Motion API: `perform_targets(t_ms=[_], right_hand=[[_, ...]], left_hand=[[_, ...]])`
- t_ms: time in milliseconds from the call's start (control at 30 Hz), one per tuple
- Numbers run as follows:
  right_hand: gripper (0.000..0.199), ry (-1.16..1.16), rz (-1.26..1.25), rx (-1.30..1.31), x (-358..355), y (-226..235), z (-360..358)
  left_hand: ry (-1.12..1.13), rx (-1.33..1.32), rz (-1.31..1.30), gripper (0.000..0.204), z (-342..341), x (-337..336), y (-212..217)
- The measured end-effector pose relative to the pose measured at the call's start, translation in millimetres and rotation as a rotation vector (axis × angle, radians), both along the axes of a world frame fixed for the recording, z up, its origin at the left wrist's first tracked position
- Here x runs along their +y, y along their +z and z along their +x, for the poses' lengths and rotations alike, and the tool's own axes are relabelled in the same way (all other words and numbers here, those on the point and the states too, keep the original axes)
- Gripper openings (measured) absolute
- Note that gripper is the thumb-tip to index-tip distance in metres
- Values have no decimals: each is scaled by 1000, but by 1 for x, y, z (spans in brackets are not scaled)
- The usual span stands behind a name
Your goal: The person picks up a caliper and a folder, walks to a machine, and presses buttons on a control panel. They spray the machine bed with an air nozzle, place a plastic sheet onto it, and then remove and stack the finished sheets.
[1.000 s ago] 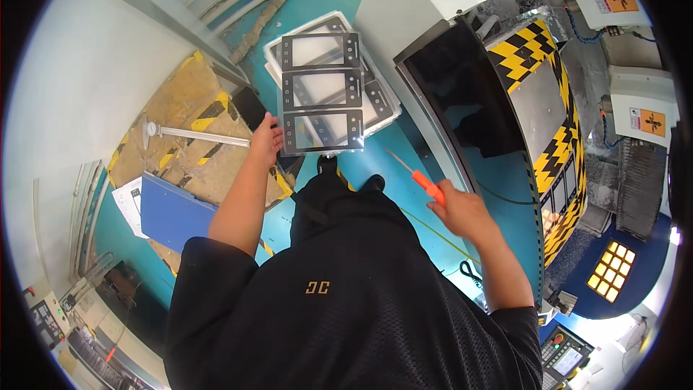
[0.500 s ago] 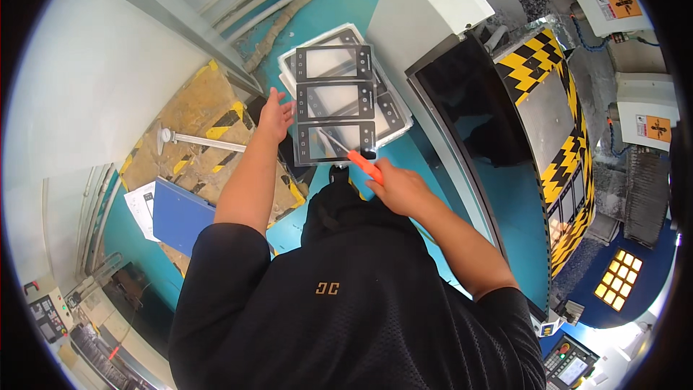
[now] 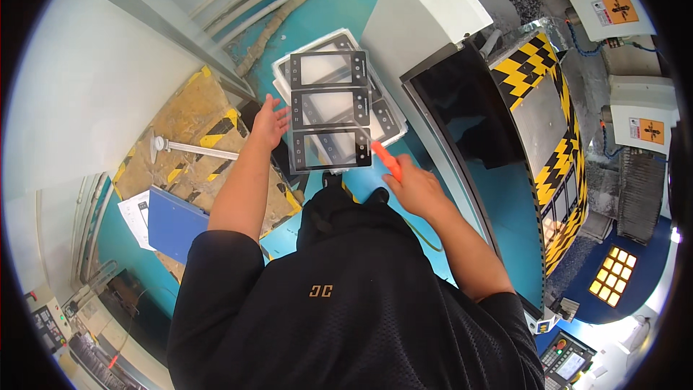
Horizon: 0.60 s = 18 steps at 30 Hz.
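Note:
My right hand (image 3: 419, 186) is closed round an orange air blow gun (image 3: 388, 161), whose thin metal nozzle points up and left over a glass sheet. That clear sheet (image 3: 295, 146) carries three black-bordered rectangular panels and overlies a stack of similar sheets (image 3: 392, 117) turned at an angle. Beside the sheet's left edge is my left hand (image 3: 270, 124), its fingers stretched out and apart. Whether those fingers touch the edge, I cannot tell.
Left of me, a worn tan board (image 3: 189, 112) with yellow-black tape bears calipers (image 3: 198, 148), a blue box (image 3: 177, 220) and a paper drawing (image 3: 134, 215). A machine with a dark door (image 3: 469, 101) stands at right. A thin hose (image 3: 426, 240) trails below my right hand.
The blow gun has swung right and down toward the sheet's right edge, its nozzle now steeper. The rest shifts slightly left with the view; my left hand keeps its place beside the sheet.

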State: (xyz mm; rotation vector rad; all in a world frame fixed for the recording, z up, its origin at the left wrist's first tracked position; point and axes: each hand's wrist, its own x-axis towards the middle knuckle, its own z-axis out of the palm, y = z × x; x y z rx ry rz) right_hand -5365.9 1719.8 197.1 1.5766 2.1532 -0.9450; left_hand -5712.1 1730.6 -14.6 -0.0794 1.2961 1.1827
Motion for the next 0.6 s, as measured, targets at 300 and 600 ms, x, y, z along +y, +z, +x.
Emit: perform_targets(t_ms=[300, 600], right_hand=[[43, -167, 121, 60, 47, -12, -6], [44, -1, 55, 188, 75, -52, -116]], left_hand=[[-72, -8, -17, 65, 0, -12, -14], [-119, -78, -103, 55, 13, -44, -28]])
